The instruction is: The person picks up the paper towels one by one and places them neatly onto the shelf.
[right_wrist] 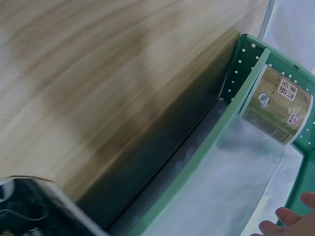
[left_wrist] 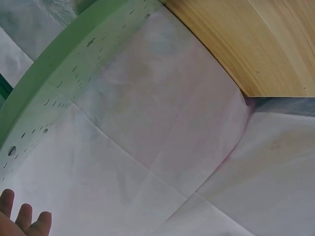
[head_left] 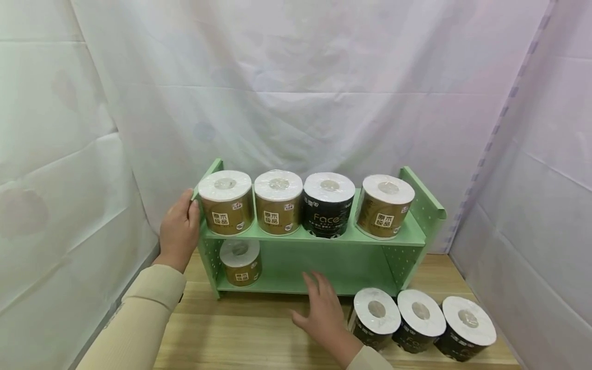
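A green two-tier shelf with perforated side panels stands on the wooden table. My left hand grips the upper edge of its left side panel, thumb at the front edge. On the top tier stand two gold-wrapped toilet rolls, a black-wrapped one and another gold one. One more gold roll stands at the left end of the lower tier. My right hand hovers before the lower tier, fingers spread and holding nothing, just left of a black roll.
Beside that roll, two more black-wrapped rolls form a row on the table, in front of the shelf's right end. White cloth hangs behind and along both sides.
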### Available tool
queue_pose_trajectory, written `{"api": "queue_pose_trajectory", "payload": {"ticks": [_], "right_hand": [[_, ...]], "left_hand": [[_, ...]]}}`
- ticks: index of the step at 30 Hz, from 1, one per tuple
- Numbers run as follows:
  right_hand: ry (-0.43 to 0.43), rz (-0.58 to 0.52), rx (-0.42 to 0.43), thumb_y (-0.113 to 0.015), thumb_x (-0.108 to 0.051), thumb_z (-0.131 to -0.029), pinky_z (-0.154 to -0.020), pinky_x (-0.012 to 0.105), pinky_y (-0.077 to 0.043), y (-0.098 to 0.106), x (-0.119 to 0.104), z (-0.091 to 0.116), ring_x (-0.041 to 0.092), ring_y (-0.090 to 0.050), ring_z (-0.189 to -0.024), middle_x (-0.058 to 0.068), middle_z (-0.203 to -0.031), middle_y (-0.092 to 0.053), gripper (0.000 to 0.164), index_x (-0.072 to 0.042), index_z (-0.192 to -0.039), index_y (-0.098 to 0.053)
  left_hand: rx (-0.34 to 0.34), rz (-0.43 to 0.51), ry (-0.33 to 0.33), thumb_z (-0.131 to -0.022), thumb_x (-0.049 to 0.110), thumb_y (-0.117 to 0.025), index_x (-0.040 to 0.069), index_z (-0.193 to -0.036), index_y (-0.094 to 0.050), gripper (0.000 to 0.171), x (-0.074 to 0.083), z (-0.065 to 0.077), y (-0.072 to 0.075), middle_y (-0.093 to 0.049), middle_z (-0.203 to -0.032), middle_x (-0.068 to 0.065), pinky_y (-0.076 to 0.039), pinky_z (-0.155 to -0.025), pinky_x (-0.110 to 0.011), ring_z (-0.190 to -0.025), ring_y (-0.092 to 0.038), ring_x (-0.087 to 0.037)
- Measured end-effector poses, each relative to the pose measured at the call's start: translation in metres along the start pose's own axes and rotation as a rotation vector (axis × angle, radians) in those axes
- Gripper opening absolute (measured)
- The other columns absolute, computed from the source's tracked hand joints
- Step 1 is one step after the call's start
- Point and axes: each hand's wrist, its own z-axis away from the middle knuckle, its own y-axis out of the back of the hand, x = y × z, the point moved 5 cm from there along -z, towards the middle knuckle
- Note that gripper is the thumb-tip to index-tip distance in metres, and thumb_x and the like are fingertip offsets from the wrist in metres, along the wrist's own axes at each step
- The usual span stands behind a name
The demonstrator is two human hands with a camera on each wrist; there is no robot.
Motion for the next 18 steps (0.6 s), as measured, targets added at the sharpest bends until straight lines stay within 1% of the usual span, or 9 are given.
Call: {"api": "queue_pose_trajectory", "payload": {"ticks": [5,10,14,18], "right_hand": [[-0.017,0.008,0.029,-0.082,-0.042,-0.071,-0.097,0.051,-0.044,0.001,0.011,0.008,0.038,-0.046,-0.125,0.018,-0.138,-0.044,0.088,-0.007,-0.141,-0.043],[-0.013,0.047,0.077,-0.083,-0.042,-0.069,-0.095,0.050,-0.046,0.004,0.019,0.014,0.037,-0.048,-0.123,0.018,-0.135,-0.047,0.088,-0.005,-0.139,-0.044],[-0.013,0.059,0.127,-0.085,-0.040,-0.067,-0.091,0.049,-0.049,0.008,0.024,0.019,0.037,-0.050,-0.120,0.019,-0.132,-0.049,0.088,-0.004,-0.136,-0.046],[-0.035,0.059,0.145,-0.085,-0.039,-0.067,-0.089,0.047,-0.050,0.011,0.031,0.024,0.037,-0.050,-0.119,0.019,-0.131,-0.049,0.086,-0.002,-0.135,-0.047]], "left_hand": [[-0.006,0.000,0.008,-0.102,0.019,-0.041,0.001,-0.135,-0.050,0.039,0.000,0.000,0.000,-0.057,-0.127,-0.026,-0.041,-0.094,-0.060,-0.111,-0.053,-0.047],[-0.007,0.004,0.007,-0.102,0.019,-0.041,0.000,-0.135,-0.050,0.040,0.001,0.000,0.001,-0.055,-0.130,-0.026,-0.039,-0.097,-0.059,-0.115,-0.052,-0.046],[-0.005,0.004,0.013,-0.102,0.019,-0.041,0.000,-0.135,-0.051,0.039,0.001,0.000,0.002,-0.056,-0.130,-0.025,-0.040,-0.097,-0.059,-0.114,-0.052,-0.046],[-0.009,0.001,0.011,-0.102,0.019,-0.041,0.001,-0.134,-0.051,0.039,0.001,0.000,0.001,-0.057,-0.128,-0.025,-0.041,-0.095,-0.059,-0.112,-0.053,-0.046]]}}
